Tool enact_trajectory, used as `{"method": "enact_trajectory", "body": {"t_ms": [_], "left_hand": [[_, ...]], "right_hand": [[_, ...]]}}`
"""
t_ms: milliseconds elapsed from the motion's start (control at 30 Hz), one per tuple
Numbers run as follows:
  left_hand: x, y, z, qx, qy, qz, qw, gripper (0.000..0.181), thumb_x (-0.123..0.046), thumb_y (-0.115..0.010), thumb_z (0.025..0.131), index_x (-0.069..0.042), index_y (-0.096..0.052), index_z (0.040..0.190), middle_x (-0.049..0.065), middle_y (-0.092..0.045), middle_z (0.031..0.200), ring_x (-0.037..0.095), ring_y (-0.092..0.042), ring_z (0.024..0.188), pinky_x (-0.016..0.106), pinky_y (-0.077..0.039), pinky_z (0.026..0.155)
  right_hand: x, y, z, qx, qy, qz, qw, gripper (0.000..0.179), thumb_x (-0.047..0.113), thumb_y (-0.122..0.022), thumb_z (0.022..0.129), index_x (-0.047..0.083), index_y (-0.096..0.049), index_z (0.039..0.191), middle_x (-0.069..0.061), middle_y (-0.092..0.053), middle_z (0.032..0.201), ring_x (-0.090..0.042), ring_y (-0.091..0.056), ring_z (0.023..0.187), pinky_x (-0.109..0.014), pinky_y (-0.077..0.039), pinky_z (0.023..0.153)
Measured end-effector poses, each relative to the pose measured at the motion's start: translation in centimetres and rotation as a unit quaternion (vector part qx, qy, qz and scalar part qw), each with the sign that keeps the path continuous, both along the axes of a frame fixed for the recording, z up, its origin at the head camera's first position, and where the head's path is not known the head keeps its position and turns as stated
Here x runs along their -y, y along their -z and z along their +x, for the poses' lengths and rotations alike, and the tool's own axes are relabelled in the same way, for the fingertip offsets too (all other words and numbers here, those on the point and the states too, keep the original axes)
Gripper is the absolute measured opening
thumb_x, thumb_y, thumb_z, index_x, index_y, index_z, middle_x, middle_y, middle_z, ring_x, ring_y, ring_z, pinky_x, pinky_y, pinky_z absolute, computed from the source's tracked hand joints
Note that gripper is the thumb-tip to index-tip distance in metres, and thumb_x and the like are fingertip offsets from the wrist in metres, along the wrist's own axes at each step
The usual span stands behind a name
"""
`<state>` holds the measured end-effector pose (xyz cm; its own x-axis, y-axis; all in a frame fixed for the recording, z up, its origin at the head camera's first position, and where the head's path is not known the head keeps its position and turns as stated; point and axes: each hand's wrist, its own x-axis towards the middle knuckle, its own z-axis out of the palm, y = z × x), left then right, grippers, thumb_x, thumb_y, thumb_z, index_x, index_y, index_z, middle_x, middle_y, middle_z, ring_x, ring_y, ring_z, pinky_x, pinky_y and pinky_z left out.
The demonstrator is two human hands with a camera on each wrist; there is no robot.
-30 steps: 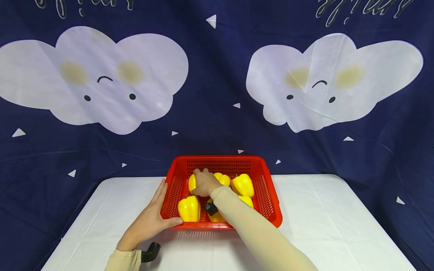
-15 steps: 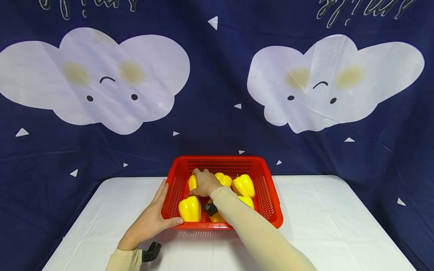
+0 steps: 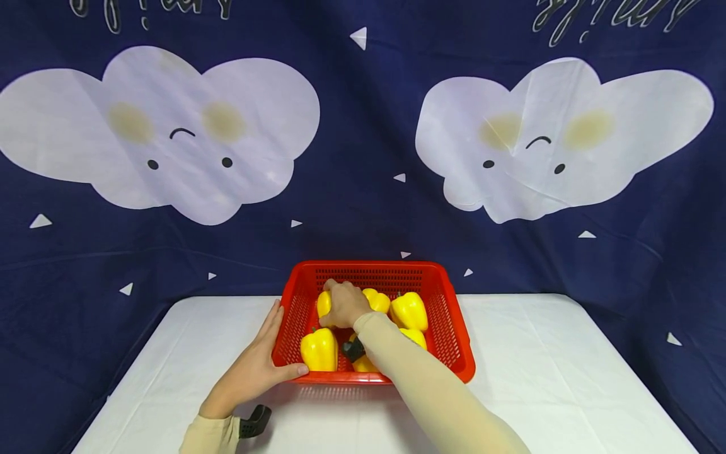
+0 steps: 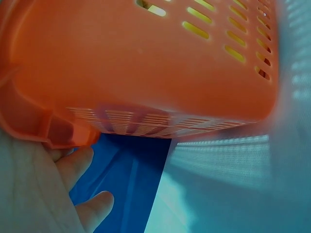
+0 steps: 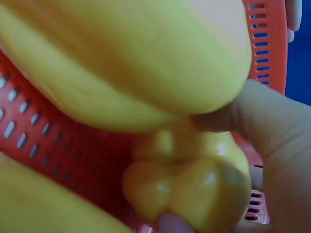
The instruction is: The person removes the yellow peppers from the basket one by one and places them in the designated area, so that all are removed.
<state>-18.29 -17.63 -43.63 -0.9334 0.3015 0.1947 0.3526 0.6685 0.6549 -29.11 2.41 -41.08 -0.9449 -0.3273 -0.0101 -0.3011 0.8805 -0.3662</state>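
In the head view a red plastic basket with slotted walls holds several yellow bell peppers. My right hand reaches down into it and grips the bell pepper at the back left. Seen from the right wrist, thumb and fingertips are round that bell pepper, while a nearer one fills the top of the view. The left hand rests on the basket's front left corner. Its thumb lies on the front rim, its straight fingers along the left side; in the left wrist view two fingers extend past the rim.
Other peppers lie front left, at the back middle and at the right; the right forearm partly covers some. A white cloth-covered table bears the basket. Behind it hangs a dark blue curtain with cloud prints.
The right hand's fingers have shifted very slightly on the back left pepper. The left hand keeps its place on the basket. The whole view has drifted a few pixels.
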Motion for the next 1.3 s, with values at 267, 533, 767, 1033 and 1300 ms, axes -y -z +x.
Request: {"method": "enact_trajectory", "body": {"t_ms": [267,533,767,1033,1300], "left_hand": [[0.0,0.1,0.0,0.001,-0.002,0.003,1.0000,0.120,-0.053,-0.081,0.078,0.005,-0.013,0.158,0.016,-0.003,0.168,0.046,-0.027,0.146,0.065,-0.036,0.107],[0.0,0.0,0.0,0.004,-0.001,0.005,1.0000,0.120,-0.053,-0.081,0.078,0.004,-0.012,0.159,0.017,-0.003,0.168,0.046,-0.027,0.145,0.065,-0.037,0.106],[-0.1,0.0,0.0,0.006,0.002,0.012,0.9999,0.120,-0.052,-0.081,0.079,0.004,-0.012,0.159,0.016,-0.003,0.168,0.046,-0.027,0.146,0.065,-0.037,0.106],[0.0,0.1,0.0,0.004,0.006,0.017,0.9998,0.120,-0.051,-0.081,0.079,0.004,-0.011,0.159,0.016,-0.003,0.168,0.046,-0.024,0.147,0.066,-0.034,0.108],[0.1,0.1,0.0,0.004,0.003,0.014,0.9999,0.120,-0.053,-0.080,0.079,0.004,-0.012,0.159,0.018,-0.003,0.167,0.047,-0.025,0.146,0.067,-0.035,0.106]], "right_hand": [[-0.7,-0.6,0.1,-0.013,0.001,-0.037,0.9992,0.071,0.033,-0.086,0.074,0.017,-0.055,0.136,-0.005,-0.063,0.107,-0.020,-0.057,0.086,-0.032,-0.051,0.076],[-1.8,-1.5,0.8,-0.015,0.010,-0.100,0.9948,0.070,0.028,-0.083,0.073,0.017,-0.055,0.137,-0.003,-0.061,0.104,-0.020,-0.054,0.089,-0.032,-0.050,0.079],[-2.4,-2.6,2.0,-0.031,0.011,-0.141,0.9894,0.068,0.029,-0.082,0.074,0.019,-0.055,0.136,-0.004,-0.060,0.105,-0.022,-0.054,0.094,-0.036,-0.050,0.079],[-3.5,-3.3,3.5,-0.046,0.002,-0.168,0.9847,0.067,0.029,-0.081,0.075,0.019,-0.055,0.136,-0.004,-0.061,0.109,-0.024,-0.054,0.097,-0.037,-0.051,0.079],[-4.6,-4.0,4.8,-0.076,-0.006,-0.183,0.9801,0.068,0.029,-0.081,0.072,0.018,-0.057,0.135,-0.004,-0.062,0.114,-0.024,-0.055,0.094,-0.037,-0.050,0.076]]}}
